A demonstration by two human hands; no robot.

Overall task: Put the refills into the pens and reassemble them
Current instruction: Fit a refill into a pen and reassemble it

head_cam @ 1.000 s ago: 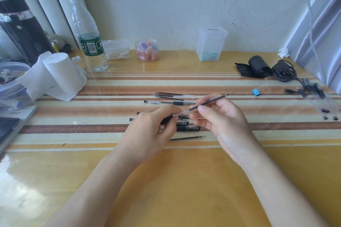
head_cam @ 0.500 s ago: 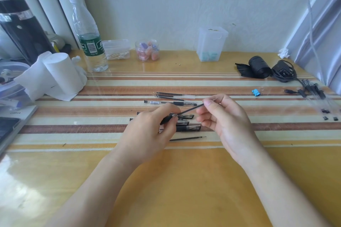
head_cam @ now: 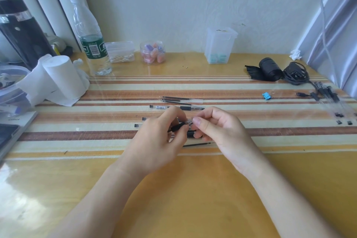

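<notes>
Both hands hold 1 pen just above the striped table.

The left hand (head_cam: 154, 141) curls its fingers round the black grip of the pen (head_cam: 178, 127), over the table (head_cam: 193, 189). The right hand (head_cam: 222, 133) pinches the pen's clear end between thumb and forefinger, with its other fingers curled. Under the hands lie black pen parts (head_cam: 193, 133), partly hidden, with 1 loose refill (head_cam: 199, 144) just nearer. Beyond them lie 1 whole pen (head_cam: 185, 107) and a small bunch of refills (head_cam: 179, 99). A blue binder clip (head_cam: 266, 95) sits well off to the right.
</notes>
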